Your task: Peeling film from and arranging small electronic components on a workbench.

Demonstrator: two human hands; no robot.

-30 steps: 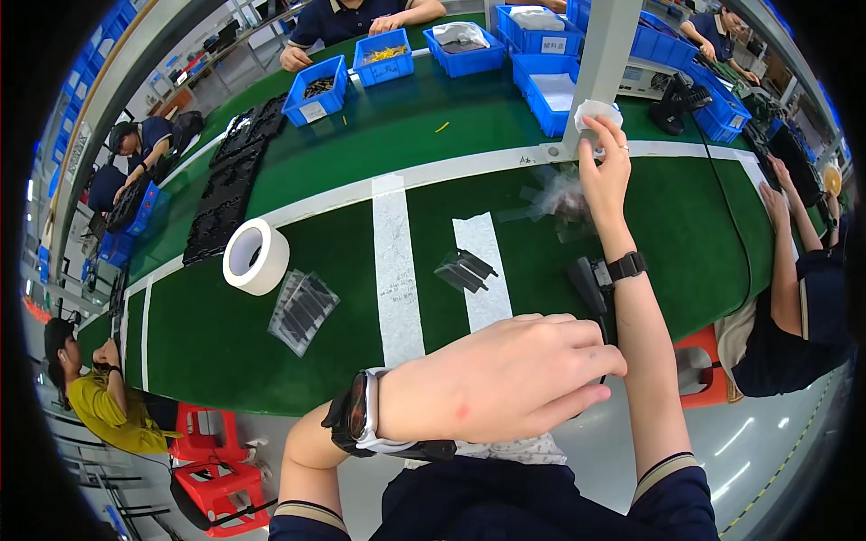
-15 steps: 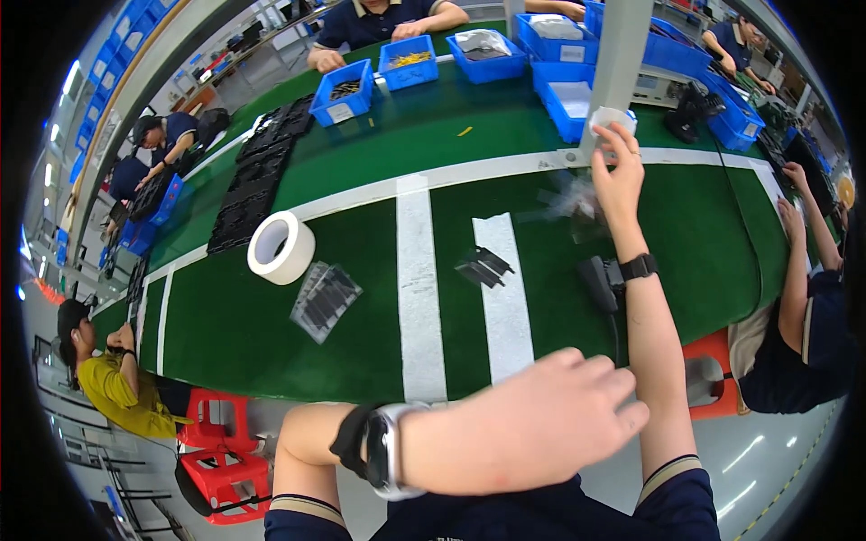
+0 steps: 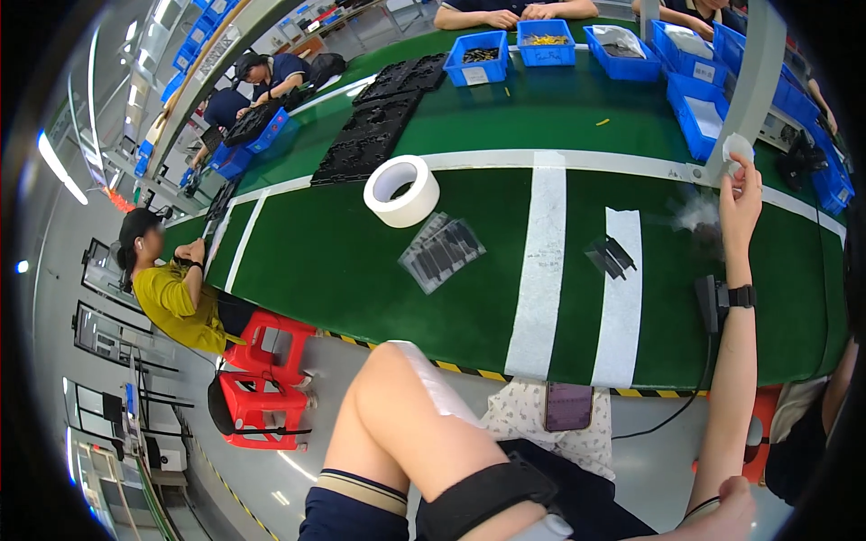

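Post (image 3: 750,81) and wad (image 3: 737,146) by right hand (image 3: 741,206), upper right; left hand (image 3: 729,518) lower right—both grips unclear—top bin (image 3: 548,57) holds yellow bits (image 3: 545,40).

A long green table (image 3: 347,270) stretched across the room, its near edge banded with yellow-and-black tape (image 3: 483,371). Two red stools (image 3: 275,389) stood at the left on a shiny grey floor (image 3: 347,455); a bright tube light (image 3: 63,169) glowed at upper left.

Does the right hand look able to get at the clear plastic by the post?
Probably yes: the right hand, at the white piece on the post, is close beside the clear plastic, with nothing visible between.
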